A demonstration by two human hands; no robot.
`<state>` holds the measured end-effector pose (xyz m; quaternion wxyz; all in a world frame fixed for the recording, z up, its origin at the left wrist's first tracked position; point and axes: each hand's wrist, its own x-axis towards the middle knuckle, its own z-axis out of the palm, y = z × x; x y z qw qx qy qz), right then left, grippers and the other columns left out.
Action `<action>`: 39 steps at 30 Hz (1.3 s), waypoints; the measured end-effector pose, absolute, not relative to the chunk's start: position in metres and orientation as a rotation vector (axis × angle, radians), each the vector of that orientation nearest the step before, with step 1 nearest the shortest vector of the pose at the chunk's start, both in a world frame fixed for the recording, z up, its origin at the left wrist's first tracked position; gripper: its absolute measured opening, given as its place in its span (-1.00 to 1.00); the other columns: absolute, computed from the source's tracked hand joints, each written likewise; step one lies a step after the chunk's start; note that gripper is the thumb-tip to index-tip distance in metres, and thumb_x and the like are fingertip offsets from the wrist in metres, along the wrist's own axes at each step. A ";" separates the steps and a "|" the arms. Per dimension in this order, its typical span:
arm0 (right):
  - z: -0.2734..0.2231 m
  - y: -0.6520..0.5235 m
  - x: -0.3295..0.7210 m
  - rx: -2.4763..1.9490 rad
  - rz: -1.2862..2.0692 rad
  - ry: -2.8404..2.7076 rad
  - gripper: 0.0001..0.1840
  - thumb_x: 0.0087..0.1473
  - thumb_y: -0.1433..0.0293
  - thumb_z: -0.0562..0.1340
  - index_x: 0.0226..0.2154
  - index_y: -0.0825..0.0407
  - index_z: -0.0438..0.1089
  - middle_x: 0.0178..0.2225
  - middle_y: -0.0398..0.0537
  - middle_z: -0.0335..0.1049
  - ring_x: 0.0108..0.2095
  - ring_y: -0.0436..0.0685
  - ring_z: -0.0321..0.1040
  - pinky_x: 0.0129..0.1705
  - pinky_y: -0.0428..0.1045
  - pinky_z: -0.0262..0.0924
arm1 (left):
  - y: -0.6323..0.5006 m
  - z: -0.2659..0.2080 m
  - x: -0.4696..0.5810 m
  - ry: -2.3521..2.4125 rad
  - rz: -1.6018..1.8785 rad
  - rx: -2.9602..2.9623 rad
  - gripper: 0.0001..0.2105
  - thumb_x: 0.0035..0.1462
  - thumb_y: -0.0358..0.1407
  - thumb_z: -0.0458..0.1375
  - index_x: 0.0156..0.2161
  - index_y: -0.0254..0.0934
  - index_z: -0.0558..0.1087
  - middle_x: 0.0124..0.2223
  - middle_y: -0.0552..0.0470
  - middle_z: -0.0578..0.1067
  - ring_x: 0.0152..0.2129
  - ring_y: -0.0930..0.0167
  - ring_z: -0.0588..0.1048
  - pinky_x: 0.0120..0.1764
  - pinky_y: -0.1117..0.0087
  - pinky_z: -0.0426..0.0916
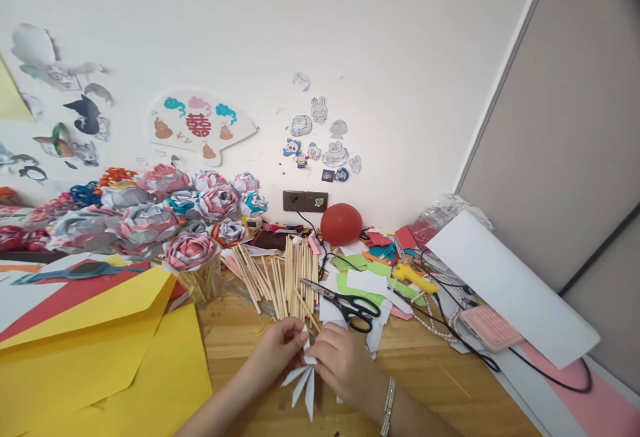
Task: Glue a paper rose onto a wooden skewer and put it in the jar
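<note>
Near the front of the table, my left hand (283,345) pinches a small folded piece of white paper (309,352) between thumb and fingers. The fingers of my right hand (340,362) close on the same piece from the other side, and a silver bracelet circles that wrist. Just below the hands, several pointed folded paper strips (303,386) fan out; whether they join the held piece I cannot tell. Behind my right hand lie black-handled scissors (353,306), blades toward the left.
Wooden sticks (287,277) and paper scraps (365,282) lie beyond my hands. Paper flowers (191,252) stand at back left above yellow paper sheets (170,364). A red balloon (341,224) rests by the wall. Right are a yellow glue gun (414,278), cables and a pink device (491,327).
</note>
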<state>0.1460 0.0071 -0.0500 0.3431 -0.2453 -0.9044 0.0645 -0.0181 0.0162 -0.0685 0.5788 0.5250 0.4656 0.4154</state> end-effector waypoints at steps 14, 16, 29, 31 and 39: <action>-0.046 0.038 0.165 -0.992 1.061 -1.581 -0.79 -0.03 0.32 0.20 -0.30 0.06 0.28 -0.36 -0.02 0.40 -0.29 0.12 0.38 -0.22 0.04 0.28 | 0.014 -0.043 -0.025 0.894 1.167 1.428 -0.71 -0.14 -0.08 0.25 -0.46 -0.30 0.38 -0.28 -0.07 0.51 -0.28 0.31 0.47 -0.16 0.25 0.32; -0.049 0.037 0.160 -0.958 1.122 -1.519 -0.79 -0.11 0.36 0.25 -0.35 0.05 0.28 -0.39 -0.04 0.41 -0.32 0.12 0.38 -0.24 0.03 0.28 | 0.011 -0.043 -0.021 0.889 1.141 1.475 -0.73 -0.12 -0.10 0.24 -0.46 -0.29 0.38 -0.30 -0.06 0.50 -0.28 0.31 0.47 -0.17 0.27 0.32; -0.050 0.014 0.140 -1.002 0.741 -1.674 -0.80 -0.12 0.56 0.18 -0.36 0.01 0.32 -0.39 -0.12 0.40 -0.37 0.05 0.35 -0.36 -0.08 0.27 | -0.005 -0.037 -0.015 1.227 1.444 2.456 -0.78 0.06 -0.42 0.08 -0.16 -0.19 0.43 -0.26 -0.08 0.49 -0.28 0.34 0.45 -0.22 0.34 0.37; -0.051 0.010 0.140 -1.001 0.583 -1.723 -0.81 -0.07 0.55 0.17 -0.34 0.00 0.34 -0.38 -0.11 0.40 -0.35 0.07 0.36 -0.31 -0.05 0.26 | -0.008 -0.038 -0.011 1.225 1.504 2.479 -0.78 0.06 -0.44 0.08 -0.16 -0.22 0.41 -0.27 -0.09 0.49 -0.30 0.35 0.46 -0.24 0.36 0.39; -0.058 0.005 0.142 -0.792 0.298 -1.796 -0.84 0.06 0.50 0.13 -0.26 -0.03 0.29 -0.29 -0.09 0.44 -0.25 0.08 0.35 -0.20 -0.02 0.24 | -0.010 -0.038 -0.010 1.181 1.617 2.470 -0.77 0.05 -0.50 0.09 -0.17 -0.20 0.37 -0.28 -0.02 0.49 -0.30 0.41 0.47 -0.22 0.44 0.37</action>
